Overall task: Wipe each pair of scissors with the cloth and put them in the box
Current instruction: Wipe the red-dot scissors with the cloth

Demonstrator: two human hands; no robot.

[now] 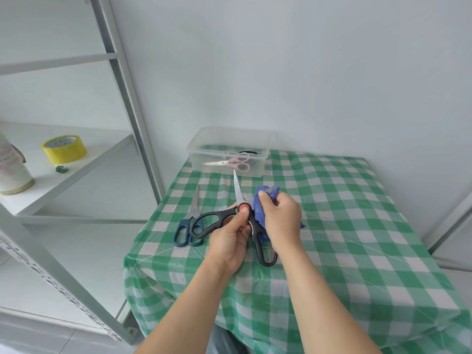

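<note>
My left hand [229, 241] grips black-handled kitchen scissors [217, 221] near their red pivot, the handles spread wide and one serrated blade pointing up toward the box. My right hand [279, 221] holds a blue cloth [265, 198] bunched around the other blade, which is hidden. Dark-teal scissors [190, 223] lie shut on the checked tablecloth just left of my left hand. A clear plastic box [227, 150] stands at the table's far edge, with pink-handled scissors [233, 162] and something dark inside.
The green-and-white checked table [357, 226] stands against a white wall. A metal shelf unit [76, 154] to the left holds a yellow tape roll [64, 148] and a white cylinder [11, 172]. Another frame leg shows at the right edge.
</note>
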